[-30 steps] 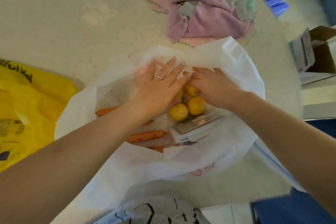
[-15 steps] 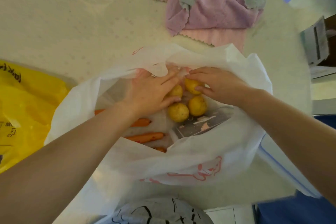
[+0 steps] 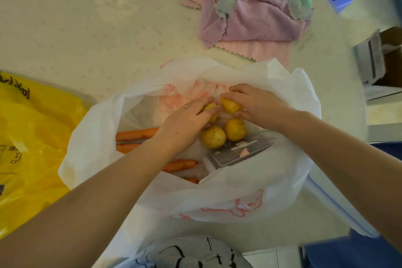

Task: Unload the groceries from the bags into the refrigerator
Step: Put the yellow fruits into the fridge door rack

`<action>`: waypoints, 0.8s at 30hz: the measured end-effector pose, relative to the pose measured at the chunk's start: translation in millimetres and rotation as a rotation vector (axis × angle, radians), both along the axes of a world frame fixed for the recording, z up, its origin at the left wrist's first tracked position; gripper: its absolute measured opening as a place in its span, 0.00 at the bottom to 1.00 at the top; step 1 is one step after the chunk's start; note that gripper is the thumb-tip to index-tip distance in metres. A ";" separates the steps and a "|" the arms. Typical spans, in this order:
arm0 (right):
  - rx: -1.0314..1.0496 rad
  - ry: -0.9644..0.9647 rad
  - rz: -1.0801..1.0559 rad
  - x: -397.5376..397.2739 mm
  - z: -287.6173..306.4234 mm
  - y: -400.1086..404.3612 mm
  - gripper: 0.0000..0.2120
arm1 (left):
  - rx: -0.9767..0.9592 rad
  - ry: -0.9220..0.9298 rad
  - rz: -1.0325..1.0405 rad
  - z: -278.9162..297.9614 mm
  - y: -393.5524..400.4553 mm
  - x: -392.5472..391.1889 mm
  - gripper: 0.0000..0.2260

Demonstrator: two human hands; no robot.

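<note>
Hands deep in white bag [image 3: 228, 198]: right hand [image 3: 258, 104] curled around potato [image 3: 231, 105]; left hand [image 3: 187, 124], fingers nearly straight, resting on another potato [image 3: 210, 108].

Both forearms are bare right up to the edge of the view, with no sleeves, watch or bracelet showing on either. The left hand [image 3: 187, 122] wears a thin, plain silver-coloured ring [image 3: 185, 106] on one finger; the right hand [image 3: 258, 104] shows no jewellery. The fingernails that can be seen are short and look unpainted. At the bottom of the view, close against the person's front, there is a rounded bulge of pale grey garment [image 3: 191, 254] printed with loose black brush-like strokes; its cut cannot be made out.
</note>
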State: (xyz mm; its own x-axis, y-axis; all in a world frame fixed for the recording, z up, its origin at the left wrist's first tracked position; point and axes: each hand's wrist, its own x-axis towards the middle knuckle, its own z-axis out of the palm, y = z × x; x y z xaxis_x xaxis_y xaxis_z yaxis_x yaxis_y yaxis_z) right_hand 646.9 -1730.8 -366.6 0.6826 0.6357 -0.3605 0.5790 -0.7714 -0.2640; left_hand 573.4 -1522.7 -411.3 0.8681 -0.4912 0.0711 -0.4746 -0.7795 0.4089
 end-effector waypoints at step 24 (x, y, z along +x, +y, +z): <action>0.663 -0.136 0.497 -175.9 126.9 215.5 0.25 | -0.061 -0.462 1.008 136.1 154.4 -280.2 0.19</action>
State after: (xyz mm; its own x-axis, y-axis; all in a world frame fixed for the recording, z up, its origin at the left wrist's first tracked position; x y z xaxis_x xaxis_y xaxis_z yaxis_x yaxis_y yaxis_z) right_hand 471.0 -1515.3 -239.7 0.2774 0.9250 0.2596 0.8702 -0.1274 -0.4759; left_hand 293.2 -1368.3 -275.1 0.7517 0.4402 0.4911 0.2484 -0.8788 0.4074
